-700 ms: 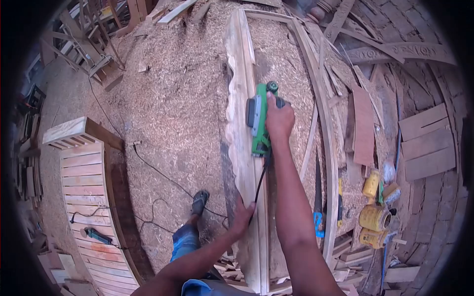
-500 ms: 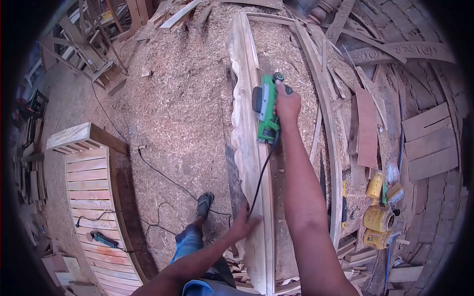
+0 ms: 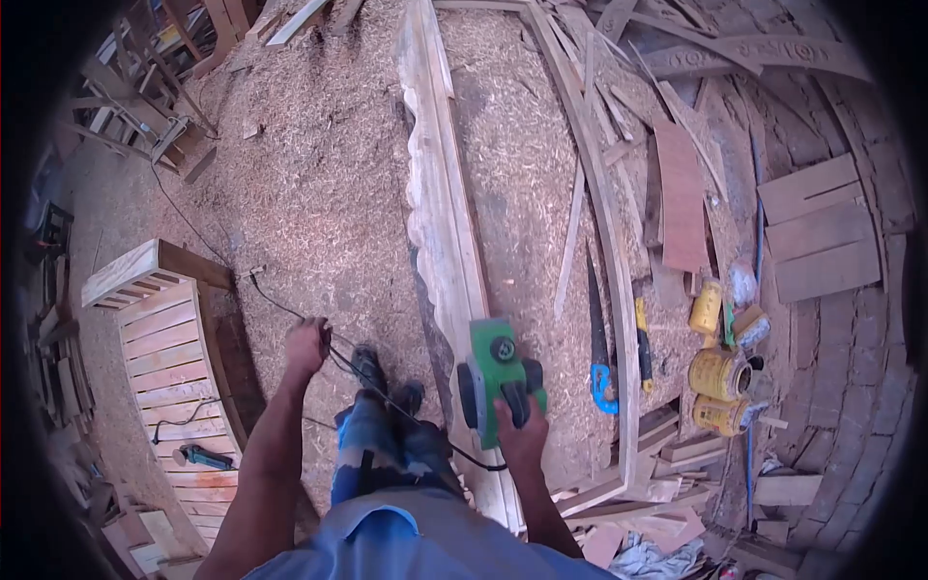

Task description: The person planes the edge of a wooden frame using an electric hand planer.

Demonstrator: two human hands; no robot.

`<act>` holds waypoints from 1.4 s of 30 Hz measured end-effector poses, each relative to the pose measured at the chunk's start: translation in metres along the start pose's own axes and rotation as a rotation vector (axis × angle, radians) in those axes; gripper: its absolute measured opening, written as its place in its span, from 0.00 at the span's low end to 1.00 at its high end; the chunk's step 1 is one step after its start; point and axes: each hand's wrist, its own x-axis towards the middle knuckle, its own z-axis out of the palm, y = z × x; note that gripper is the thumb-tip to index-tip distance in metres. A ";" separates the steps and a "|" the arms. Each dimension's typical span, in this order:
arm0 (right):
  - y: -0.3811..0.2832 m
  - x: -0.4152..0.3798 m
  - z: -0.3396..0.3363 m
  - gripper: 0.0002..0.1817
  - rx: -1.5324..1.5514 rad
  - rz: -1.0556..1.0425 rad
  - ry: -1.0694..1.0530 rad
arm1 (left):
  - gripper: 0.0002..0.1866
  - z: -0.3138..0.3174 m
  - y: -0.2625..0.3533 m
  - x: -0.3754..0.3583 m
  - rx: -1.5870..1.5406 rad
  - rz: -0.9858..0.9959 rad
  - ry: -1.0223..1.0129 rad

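Note:
My right hand is wrapped round the rear handle of a green electric planer, which sits over the near part of a long wooden board. The board has one wavy edge on its left. Off to the left, my left hand is closed on the black power cord, which loops across my legs to the back of the planer.
A slatted wooden bench with a green power tool stands at left. Right of the board lie a blue-handled saw, a yellow-handled tool, yellow containers and loose planks. Wood shavings cover the floor.
The planer, in my right hand, has come back along the board towards my body. My left hand has left the board, moved left and taken hold of the cord. The view has shifted.

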 end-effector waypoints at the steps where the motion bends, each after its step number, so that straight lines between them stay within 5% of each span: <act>1: 0.010 -0.017 -0.009 0.14 0.007 0.020 0.002 | 0.13 -0.007 0.000 0.006 0.006 -0.040 0.042; 6: 0.014 -0.006 -0.006 0.14 -0.056 -0.062 0.002 | 0.17 -0.057 0.020 0.056 -0.226 -0.245 0.395; 15: -0.090 0.163 0.066 0.27 -0.120 -0.093 -0.012 | 0.32 -0.006 -0.046 0.087 -0.426 -0.478 0.529; 18: -0.129 0.226 0.090 0.29 -0.069 -0.113 0.018 | 0.34 -0.003 -0.060 0.098 -0.541 -0.602 0.277; 19: -0.139 0.249 0.100 0.30 -0.085 -0.117 0.019 | 0.34 0.006 -0.051 0.104 -0.936 -0.742 0.333; 25: -0.217 0.386 0.166 0.30 -0.113 -0.156 0.047 | 0.38 0.068 -0.089 0.137 -1.014 -0.649 0.249; 31: -0.314 0.534 0.231 0.35 -0.110 -0.141 -0.006 | 0.41 0.041 -0.084 0.207 -1.007 -0.844 0.003; 38: -0.419 0.704 0.314 0.31 -0.119 -0.309 0.171 | 0.42 0.004 -0.082 0.313 -1.185 -0.970 -0.009; 42: -0.469 0.795 0.335 0.38 -0.063 -0.086 -0.103 | 0.35 -0.012 -0.074 0.343 -1.298 -0.962 0.022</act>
